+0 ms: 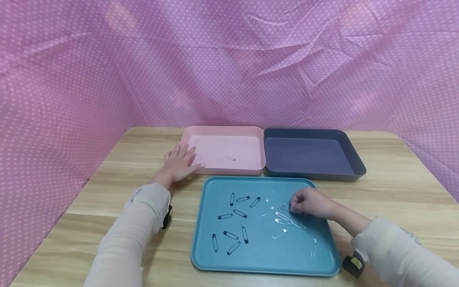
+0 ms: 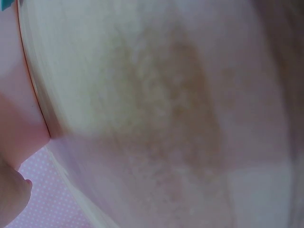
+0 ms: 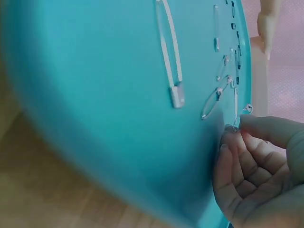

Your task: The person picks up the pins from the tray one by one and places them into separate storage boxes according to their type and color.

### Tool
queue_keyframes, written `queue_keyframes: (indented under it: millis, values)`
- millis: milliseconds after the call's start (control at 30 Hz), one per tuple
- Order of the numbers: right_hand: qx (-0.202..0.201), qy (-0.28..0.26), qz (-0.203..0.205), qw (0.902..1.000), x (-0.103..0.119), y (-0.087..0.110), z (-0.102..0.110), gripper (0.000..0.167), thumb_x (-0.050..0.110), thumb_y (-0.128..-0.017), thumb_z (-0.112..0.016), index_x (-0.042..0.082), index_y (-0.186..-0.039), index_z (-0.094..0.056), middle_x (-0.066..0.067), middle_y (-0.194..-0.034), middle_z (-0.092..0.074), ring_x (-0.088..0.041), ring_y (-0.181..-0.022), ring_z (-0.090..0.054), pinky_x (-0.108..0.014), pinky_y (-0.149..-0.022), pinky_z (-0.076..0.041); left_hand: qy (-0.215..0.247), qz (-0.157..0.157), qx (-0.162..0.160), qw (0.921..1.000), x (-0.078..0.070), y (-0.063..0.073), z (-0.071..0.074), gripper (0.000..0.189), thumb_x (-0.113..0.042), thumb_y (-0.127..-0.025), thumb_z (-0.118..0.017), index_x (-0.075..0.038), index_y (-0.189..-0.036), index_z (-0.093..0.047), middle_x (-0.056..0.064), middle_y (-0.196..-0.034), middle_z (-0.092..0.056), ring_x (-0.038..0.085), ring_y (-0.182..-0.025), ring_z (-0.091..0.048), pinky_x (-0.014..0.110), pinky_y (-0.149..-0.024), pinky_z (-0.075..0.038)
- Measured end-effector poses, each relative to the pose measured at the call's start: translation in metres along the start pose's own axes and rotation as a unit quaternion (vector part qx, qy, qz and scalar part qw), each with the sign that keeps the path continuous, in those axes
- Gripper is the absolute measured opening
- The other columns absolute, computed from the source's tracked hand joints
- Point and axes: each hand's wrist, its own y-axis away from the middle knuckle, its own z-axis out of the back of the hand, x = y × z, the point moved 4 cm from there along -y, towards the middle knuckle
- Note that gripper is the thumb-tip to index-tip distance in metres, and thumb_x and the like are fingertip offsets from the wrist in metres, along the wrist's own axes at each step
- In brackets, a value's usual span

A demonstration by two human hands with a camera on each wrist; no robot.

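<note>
My right hand is over the right half of a teal tray, with thumb and fingertips pinching a silver safety pin. In the right wrist view, the thumb and forefinger meet at that pin's end. Close by lie more silver safety pins, some overlapping, with another silver safety pin nearer the wrist. Several black safety pins are spread over the tray's left half. My left hand rests with spread fingers on the left side of a pink tray, holding nothing.
One silver safety pin lies inside the pink tray. A dark grey tray stands against its right side, behind the teal tray. All three are on a wooden table. Pink dotted cloth hangs behind and at both sides.
</note>
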Motion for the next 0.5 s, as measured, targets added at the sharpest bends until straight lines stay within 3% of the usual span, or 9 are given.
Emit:
queue_keyframes:
  millis: [267, 500]
  values:
    - [-0.015, -0.041, 0.040, 0.9982, 0.011, -0.006, 0.004, 0.007, 0.001, -0.079, -0.052, 0.000, -0.078, -0.059, -0.004, -0.063, -0.051, -0.018, -0.060, -0.048, -0.029, -0.054, -0.044, 0.002, 0.000, 0.001, 1.0000, 0.000, 0.001, 0.001, 0.079, -0.063, -0.082, -0.028, -0.014, -0.140, -0.005, 0.013, -0.143, 0.004, 0.032, -0.127, 0.012, 0.054, -0.096, 0.008]
    - [-0.059, -0.079, 0.042, 0.9942, 0.021, -0.011, 0.007, 0.008, -0.002, -0.077, -0.050, 0.000, -0.078, -0.058, -0.006, -0.061, -0.051, -0.020, -0.059, -0.048, -0.032, -0.054, -0.043, -0.003, -0.004, -0.010, 0.9999, 0.000, 0.002, 0.002, 0.080, -0.065, -0.081, -0.027, -0.014, -0.140, -0.008, 0.014, -0.143, 0.000, 0.033, -0.127, 0.010, 0.055, -0.096, 0.003]
